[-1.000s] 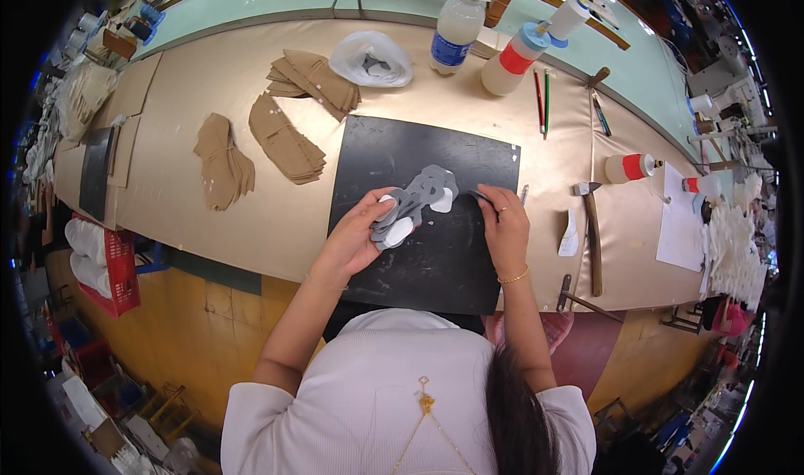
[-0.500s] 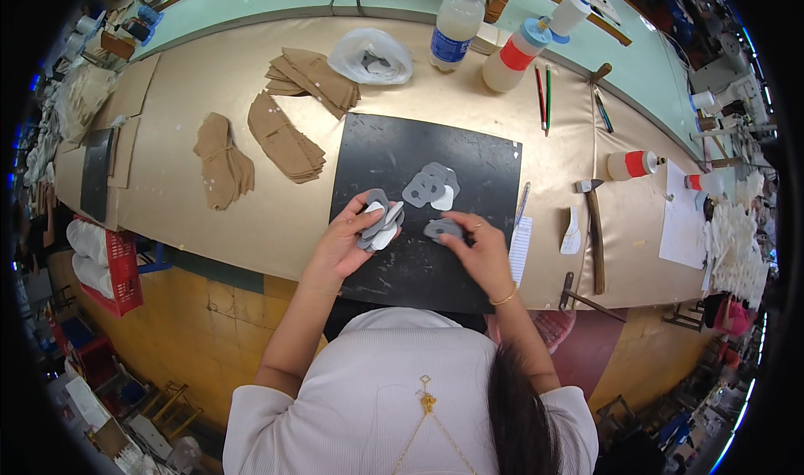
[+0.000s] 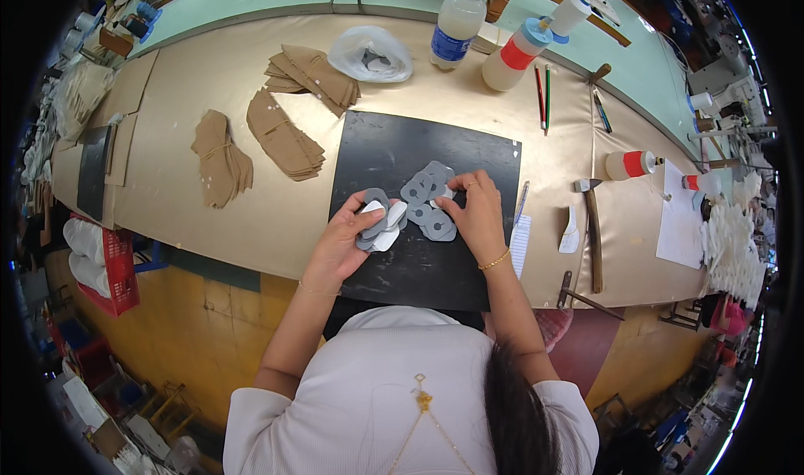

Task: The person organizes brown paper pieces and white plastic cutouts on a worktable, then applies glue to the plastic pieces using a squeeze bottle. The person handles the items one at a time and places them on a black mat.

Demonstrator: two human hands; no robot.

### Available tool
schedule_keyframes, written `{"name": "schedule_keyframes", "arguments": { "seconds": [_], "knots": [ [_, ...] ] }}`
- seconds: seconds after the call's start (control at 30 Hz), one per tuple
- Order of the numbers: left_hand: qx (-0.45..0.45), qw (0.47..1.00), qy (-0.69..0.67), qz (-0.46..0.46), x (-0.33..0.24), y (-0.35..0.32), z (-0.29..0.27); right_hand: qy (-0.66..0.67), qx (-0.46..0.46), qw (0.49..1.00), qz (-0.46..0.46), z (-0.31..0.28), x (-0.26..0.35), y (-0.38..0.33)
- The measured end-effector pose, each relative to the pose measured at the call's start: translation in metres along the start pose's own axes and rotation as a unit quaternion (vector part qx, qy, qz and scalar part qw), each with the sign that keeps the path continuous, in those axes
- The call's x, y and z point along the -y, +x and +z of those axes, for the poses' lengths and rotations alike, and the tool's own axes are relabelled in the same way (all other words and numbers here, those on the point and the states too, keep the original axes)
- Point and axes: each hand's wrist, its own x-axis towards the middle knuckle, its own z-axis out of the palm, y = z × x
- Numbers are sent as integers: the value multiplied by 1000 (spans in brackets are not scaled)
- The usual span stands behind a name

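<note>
My left hand (image 3: 342, 236) is closed around a fanned bunch of small flat pieces (image 3: 383, 224), grey on one face and white on the other, with rounded edges. Over the right side of a loose pile, my right hand (image 3: 481, 215) has its thumb and fingertips closed on the edge of a grey and white piece (image 3: 447, 193); the fingers partly cover it. The upper group of grey pieces (image 3: 416, 188) and a lower group (image 3: 437, 226) lie overlapping on a black mat (image 3: 402, 278). Some of these show a round hole with a slit.
Bundles of brown card shapes (image 3: 285, 136) lie to the left, near a plastic bag (image 3: 369, 54) holding grey pieces. Behind the mat stand a blue-labelled bottle (image 3: 456, 23) and a red-banded bottle (image 3: 517, 54). At right are a hammer (image 3: 593, 236), pencils (image 3: 543, 98) and a ruled paper strip (image 3: 520, 247).
My right hand has moved up and away from the lower grey pieces to the right edge of the upper pile. Those lower pieces now lie spread against it. My left hand stays nearly still.
</note>
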Motion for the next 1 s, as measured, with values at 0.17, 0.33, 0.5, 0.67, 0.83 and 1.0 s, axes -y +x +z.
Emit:
{"name": "schedule_keyframes", "arguments": {
  "seconds": [0.17,0.33,0.5,0.67,0.83,1.0],
  "knots": [
    [3,1000,6,-3,3,-1,-2,0,21,999,43,2,1,-1],
    [-2,1000,12,-6,3,-2,0,15,23,999,45,1,-1,-3],
    [7,1000,5,-15,5,1,0,-34,48,998,35,3,2,-5],
    [-1,1000,9,-14,6,1,3,-43,43,997,45,5,3,-6],
    [0,1000,20,-11,8,2,-3,-42,11,997,59,6,14,-6],
    [22,1000,-3,-22,9,3,-1,-31,38,996,69,8,9,-6]
  ]
}}
